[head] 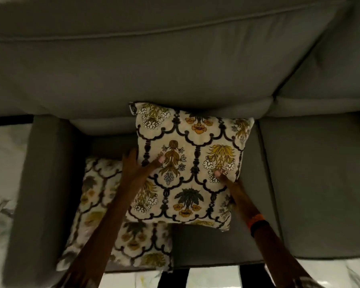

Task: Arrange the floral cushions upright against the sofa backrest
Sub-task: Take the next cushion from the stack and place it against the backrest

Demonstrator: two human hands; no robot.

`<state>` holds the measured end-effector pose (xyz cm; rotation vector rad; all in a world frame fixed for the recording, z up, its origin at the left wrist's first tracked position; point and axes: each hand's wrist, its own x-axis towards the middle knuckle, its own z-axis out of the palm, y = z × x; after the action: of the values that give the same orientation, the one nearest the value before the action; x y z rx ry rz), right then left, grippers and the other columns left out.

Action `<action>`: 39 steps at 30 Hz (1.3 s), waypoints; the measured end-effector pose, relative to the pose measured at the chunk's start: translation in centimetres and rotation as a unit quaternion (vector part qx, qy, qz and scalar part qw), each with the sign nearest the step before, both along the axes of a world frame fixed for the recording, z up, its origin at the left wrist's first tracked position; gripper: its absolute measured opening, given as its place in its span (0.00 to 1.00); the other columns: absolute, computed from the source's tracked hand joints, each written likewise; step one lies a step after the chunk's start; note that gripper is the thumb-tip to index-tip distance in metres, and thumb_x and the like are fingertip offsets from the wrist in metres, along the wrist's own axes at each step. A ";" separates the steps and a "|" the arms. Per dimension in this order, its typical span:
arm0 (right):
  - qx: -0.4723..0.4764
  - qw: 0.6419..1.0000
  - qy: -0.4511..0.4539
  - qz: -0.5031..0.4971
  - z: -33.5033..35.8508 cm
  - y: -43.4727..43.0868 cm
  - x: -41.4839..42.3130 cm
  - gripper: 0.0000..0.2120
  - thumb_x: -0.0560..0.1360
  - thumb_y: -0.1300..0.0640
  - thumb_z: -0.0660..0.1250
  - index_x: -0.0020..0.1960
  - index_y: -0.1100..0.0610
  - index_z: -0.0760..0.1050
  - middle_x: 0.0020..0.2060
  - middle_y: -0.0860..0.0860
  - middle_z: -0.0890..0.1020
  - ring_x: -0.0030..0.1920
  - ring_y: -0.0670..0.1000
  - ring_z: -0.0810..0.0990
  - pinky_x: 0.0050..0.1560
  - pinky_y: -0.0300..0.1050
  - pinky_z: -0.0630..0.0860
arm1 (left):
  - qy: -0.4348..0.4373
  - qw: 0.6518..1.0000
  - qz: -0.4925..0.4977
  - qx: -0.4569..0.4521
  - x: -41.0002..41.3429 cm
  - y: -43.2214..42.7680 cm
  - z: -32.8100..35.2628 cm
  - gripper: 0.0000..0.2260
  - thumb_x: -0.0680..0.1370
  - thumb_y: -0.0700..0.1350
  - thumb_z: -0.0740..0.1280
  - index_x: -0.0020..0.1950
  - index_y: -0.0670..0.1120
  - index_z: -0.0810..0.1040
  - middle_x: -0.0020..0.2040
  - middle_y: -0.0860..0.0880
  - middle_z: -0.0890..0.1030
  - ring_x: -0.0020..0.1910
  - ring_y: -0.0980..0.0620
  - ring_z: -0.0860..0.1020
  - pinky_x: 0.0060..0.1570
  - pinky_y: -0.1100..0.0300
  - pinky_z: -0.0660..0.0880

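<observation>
Gripping a floral cushion with both hands, left hand and right hand at its sides, top edge touching the sofa backrest, second cushion lying flat beside it.

Both floral cushions are cream with black scalloped lattice and yellow, orange and grey flowers; the sofa backrest behind them is plain grey.
</observation>
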<state>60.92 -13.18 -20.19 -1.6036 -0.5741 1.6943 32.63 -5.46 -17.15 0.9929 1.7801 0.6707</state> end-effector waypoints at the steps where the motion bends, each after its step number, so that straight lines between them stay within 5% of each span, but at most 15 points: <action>1: 0.008 1.000 -0.009 0.001 -0.1 0.3 2.6 0.35 0.68 0.37 0.80 0.73 0.40 0.75 0.64 0.43 0.86 0.65 0.52 0.85 0.61 0.59 0.84 | -0.024 1.000 -0.001 -0.010 2.7 0.0 -0.3 0.46 0.59 0.68 0.80 0.73 0.56 0.70 0.75 0.48 0.71 0.71 0.47 0.72 0.69 0.43 0.73; 5: 0.048 0.996 -0.072 -0.010 0.3 2.2 14.4 0.32 0.65 0.46 0.85 0.66 0.40 0.78 0.55 0.39 0.89 0.57 0.42 0.88 0.46 0.38 0.86 | -0.131 0.991 -0.004 0.022 14.4 -0.2 -1.0 0.48 0.66 0.48 0.83 0.78 0.58 0.58 0.73 0.56 0.68 0.70 0.53 0.70 0.66 0.51 0.72; 8: 0.089 0.990 -0.109 0.015 0.5 3.8 22.9 0.32 0.67 0.52 0.85 0.68 0.46 0.78 0.59 0.44 0.88 0.59 0.47 0.88 0.51 0.44 0.87 | -0.142 0.988 -0.024 0.051 21.7 0.9 -2.0 0.55 0.62 0.44 0.85 0.79 0.59 0.54 0.76 0.56 0.66 0.73 0.54 0.68 0.70 0.49 0.72; 11: 0.142 0.978 -0.143 0.058 -0.1 7.0 29.3 0.34 0.67 0.58 0.82 0.70 0.48 0.75 0.61 0.42 0.87 0.62 0.43 0.85 0.60 0.46 0.85 | -0.149 0.985 -0.013 0.091 27.7 2.8 -2.8 0.50 0.66 0.33 0.80 0.79 0.52 0.56 0.70 0.59 0.70 0.65 0.68 0.72 0.58 0.72 0.75; 13: 0.177 0.966 -0.174 0.069 -0.7 10.0 32.1 0.44 0.64 0.57 0.84 0.76 0.55 0.70 0.67 0.48 0.83 0.66 0.43 0.83 0.66 0.50 0.83 | -0.142 0.982 0.002 0.121 30.1 3.9 -4.1 0.46 0.66 0.33 0.80 0.78 0.49 0.61 0.68 0.59 0.73 0.57 0.77 0.73 0.50 0.79 0.74; 16: 0.213 0.952 -0.196 0.102 -2.1 13.8 34.1 0.56 0.62 0.55 0.87 0.82 0.57 0.60 0.76 0.52 0.75 0.74 0.48 0.76 0.71 0.44 0.78 | -0.099 0.983 0.001 0.155 31.3 5.4 -5.6 0.46 0.63 0.38 0.83 0.76 0.48 0.63 0.68 0.59 0.73 0.62 0.76 0.72 0.57 0.78 0.73; 20: 0.216 0.948 -0.198 0.126 -4.5 16.0 34.7 0.51 0.66 0.68 0.84 0.81 0.60 0.60 0.77 0.55 0.73 0.73 0.49 0.74 0.61 0.20 0.73 | -0.091 0.982 -0.027 0.164 32.0 6.9 -7.7 0.47 0.65 0.28 0.79 0.77 0.38 0.58 0.74 0.45 0.70 0.63 0.71 0.74 0.60 0.74 0.73; 24: 0.226 0.946 -0.210 0.096 -5.3 15.9 34.2 0.50 0.64 0.68 0.85 0.79 0.63 0.63 0.73 0.54 0.76 0.71 0.42 0.78 0.64 0.25 0.75 | -0.100 0.978 -0.034 0.178 31.7 7.3 -8.5 0.42 0.67 0.23 0.75 0.76 0.36 0.58 0.66 0.54 0.73 0.61 0.72 0.76 0.56 0.74 0.75; 27: 0.206 0.954 -0.217 0.020 -5.6 12.9 32.3 0.55 0.62 0.64 0.87 0.80 0.63 0.60 0.74 0.54 0.74 0.67 0.31 0.76 0.67 0.34 0.78 | -0.103 0.979 -0.049 0.168 30.6 7.2 -8.4 0.45 0.65 0.35 0.80 0.76 0.41 0.59 0.67 0.57 0.72 0.64 0.69 0.75 0.59 0.71 0.75; 29: 0.188 0.950 -0.247 -0.040 -6.2 10.0 29.7 0.58 0.63 0.61 0.87 0.82 0.61 0.55 0.79 0.56 0.67 0.74 0.37 0.71 0.72 0.35 0.73 | -0.100 0.980 -0.061 0.161 29.6 6.5 -7.7 0.49 0.62 0.47 0.80 0.75 0.48 0.55 0.70 0.59 0.67 0.66 0.74 0.71 0.62 0.73 0.72; 32: 0.088 0.944 -0.274 -0.160 -6.7 5.5 25.1 0.58 0.66 0.47 0.84 0.85 0.54 0.52 0.82 0.55 0.61 0.82 0.52 0.61 0.82 0.50 0.62 | -0.014 0.981 -0.095 0.168 28.8 4.7 -7.2 0.57 0.63 0.46 0.83 0.80 0.39 0.49 0.72 0.59 0.63 0.68 0.78 0.63 0.66 0.77 0.65; 34: 0.045 0.937 -0.287 -0.192 -7.0 3.7 20.0 0.51 0.72 0.52 0.82 0.84 0.56 0.54 0.82 0.56 0.62 0.82 0.55 0.61 0.83 0.58 0.60 | 0.038 0.986 -0.088 0.136 25.9 3.0 -6.7 0.57 0.64 0.47 0.84 0.82 0.46 0.48 0.76 0.55 0.62 0.74 0.68 0.61 0.73 0.63 0.65; 36: 0.034 0.938 -0.305 -0.164 -7.3 2.5 13.6 0.45 0.74 0.55 0.79 0.83 0.57 0.57 0.81 0.57 0.65 0.81 0.57 0.63 0.82 0.59 0.62 | 0.121 0.976 -0.123 0.135 21.1 1.3 -6.7 0.53 0.66 0.59 0.80 0.82 0.53 0.50 0.80 0.47 0.59 0.79 0.49 0.61 0.76 0.46 0.64; 39: 0.007 0.961 -0.273 -0.055 -7.8 0.5 2.3 0.41 0.75 0.57 0.79 0.81 0.58 0.62 0.77 0.57 0.68 0.77 0.57 0.68 0.79 0.57 0.67 | 0.250 0.947 -0.165 0.119 11.8 -1.5 -7.4 0.44 0.73 0.62 0.72 0.81 0.50 0.54 0.80 0.42 0.60 0.80 0.41 0.58 0.76 0.36 0.61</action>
<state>63.23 -12.73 -27.99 -2.0608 -0.7421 1.1543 44.41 -6.97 -24.59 1.7021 1.9150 0.4498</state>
